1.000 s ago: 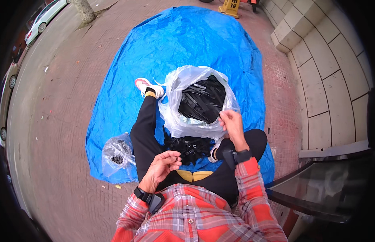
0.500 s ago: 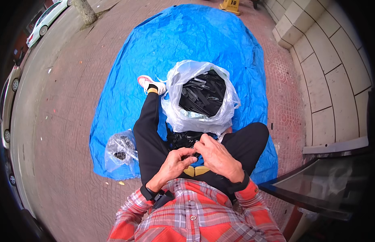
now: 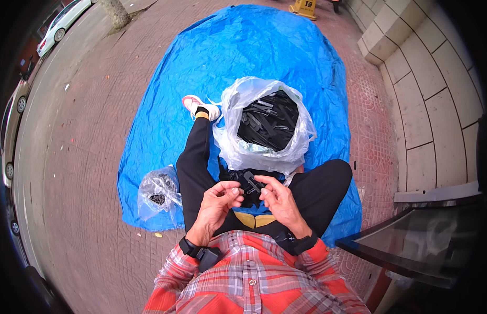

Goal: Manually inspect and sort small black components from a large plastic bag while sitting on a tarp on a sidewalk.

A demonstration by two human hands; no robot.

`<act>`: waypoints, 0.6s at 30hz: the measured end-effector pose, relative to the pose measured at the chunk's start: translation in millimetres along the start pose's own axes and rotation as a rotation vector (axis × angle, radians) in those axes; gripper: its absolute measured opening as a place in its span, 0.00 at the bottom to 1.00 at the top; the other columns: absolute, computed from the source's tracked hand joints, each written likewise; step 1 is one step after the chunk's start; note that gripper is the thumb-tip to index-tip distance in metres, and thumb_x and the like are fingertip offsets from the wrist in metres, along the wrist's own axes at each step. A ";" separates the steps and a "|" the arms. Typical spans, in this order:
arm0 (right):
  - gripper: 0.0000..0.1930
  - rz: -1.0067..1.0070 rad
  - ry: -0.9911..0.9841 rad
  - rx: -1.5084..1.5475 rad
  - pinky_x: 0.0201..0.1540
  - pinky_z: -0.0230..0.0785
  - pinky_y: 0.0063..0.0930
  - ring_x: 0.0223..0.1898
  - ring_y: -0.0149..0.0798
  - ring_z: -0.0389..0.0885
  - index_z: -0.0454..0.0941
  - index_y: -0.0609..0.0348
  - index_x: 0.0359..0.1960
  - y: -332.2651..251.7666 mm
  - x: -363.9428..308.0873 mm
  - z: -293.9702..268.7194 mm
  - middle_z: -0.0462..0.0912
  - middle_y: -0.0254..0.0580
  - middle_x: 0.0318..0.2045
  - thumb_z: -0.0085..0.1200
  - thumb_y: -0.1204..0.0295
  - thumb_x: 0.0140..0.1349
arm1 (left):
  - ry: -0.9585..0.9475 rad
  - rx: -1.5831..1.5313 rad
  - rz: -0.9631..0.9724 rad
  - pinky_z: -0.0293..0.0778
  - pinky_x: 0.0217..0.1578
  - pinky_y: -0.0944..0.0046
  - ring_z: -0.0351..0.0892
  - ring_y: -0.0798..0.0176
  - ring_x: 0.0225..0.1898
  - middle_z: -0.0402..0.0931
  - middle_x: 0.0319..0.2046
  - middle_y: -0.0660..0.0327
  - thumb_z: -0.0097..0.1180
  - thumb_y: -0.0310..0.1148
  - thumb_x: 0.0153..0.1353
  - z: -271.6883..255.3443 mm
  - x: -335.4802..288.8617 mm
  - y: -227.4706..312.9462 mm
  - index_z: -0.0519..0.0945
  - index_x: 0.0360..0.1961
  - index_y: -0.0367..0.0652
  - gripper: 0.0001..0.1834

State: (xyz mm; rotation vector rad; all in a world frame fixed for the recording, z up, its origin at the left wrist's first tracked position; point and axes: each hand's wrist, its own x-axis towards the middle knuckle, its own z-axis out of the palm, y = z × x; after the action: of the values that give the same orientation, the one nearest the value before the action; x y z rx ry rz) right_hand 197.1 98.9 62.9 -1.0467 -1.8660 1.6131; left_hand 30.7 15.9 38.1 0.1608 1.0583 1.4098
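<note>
Over my lap, my right hand pinches a small black plastic piece between thumb and forefinger; it looks like a narrow clip. My left hand is closed in a pinch just left of that piece, and what its fingertips hold is too small to name. Beneath both hands, between my legs, lies a heap of black pieces. Just beyond stands a whitish plastic bag, its mouth wide, full of long flat black plastic strips.
I sit on a blue tarp. A smaller clear bag with small dark parts rests beside my left leg. To the right are a tiled wall and a dark-framed glass panel. A yellow stand is at the far edge.
My hands, earlier close together, have moved apart a little. The black piece now shows at my right fingertips. The view has shifted slightly.
</note>
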 end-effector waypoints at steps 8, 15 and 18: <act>0.12 0.196 -0.034 0.039 0.26 0.66 0.19 0.22 0.24 0.71 0.71 0.61 0.45 8.8 -7.4 -1.9 0.75 0.36 0.24 0.43 0.77 0.60 | -0.057 -0.059 -0.059 0.79 0.36 0.69 0.80 0.61 0.34 0.77 0.36 0.51 0.51 0.22 0.57 -10.3 -3.4 7.6 0.72 0.46 0.32 0.14; 0.12 0.247 -0.158 0.108 0.22 0.63 0.15 0.21 0.21 0.70 0.72 0.65 0.42 19.5 -16.7 3.3 0.74 0.31 0.24 0.53 0.74 0.58 | -0.104 -0.032 -0.039 0.79 0.34 0.71 0.80 0.63 0.34 0.78 0.35 0.53 0.51 0.23 0.58 -3.2 -6.2 6.5 0.74 0.44 0.33 0.12; 0.13 0.286 -0.147 0.152 0.20 0.63 0.17 0.20 0.22 0.71 0.72 0.66 0.42 19.5 -18.6 7.8 0.75 0.33 0.22 0.53 0.73 0.57 | -0.105 0.002 -0.074 0.78 0.33 0.72 0.80 0.64 0.33 0.77 0.35 0.53 0.51 0.23 0.58 -4.6 -4.7 7.0 0.74 0.43 0.33 0.12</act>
State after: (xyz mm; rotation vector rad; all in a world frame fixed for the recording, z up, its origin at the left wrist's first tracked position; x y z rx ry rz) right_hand 207.3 80.0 44.9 -1.1985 -1.7093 2.0104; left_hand 23.5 11.3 42.4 0.1934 0.9692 1.3199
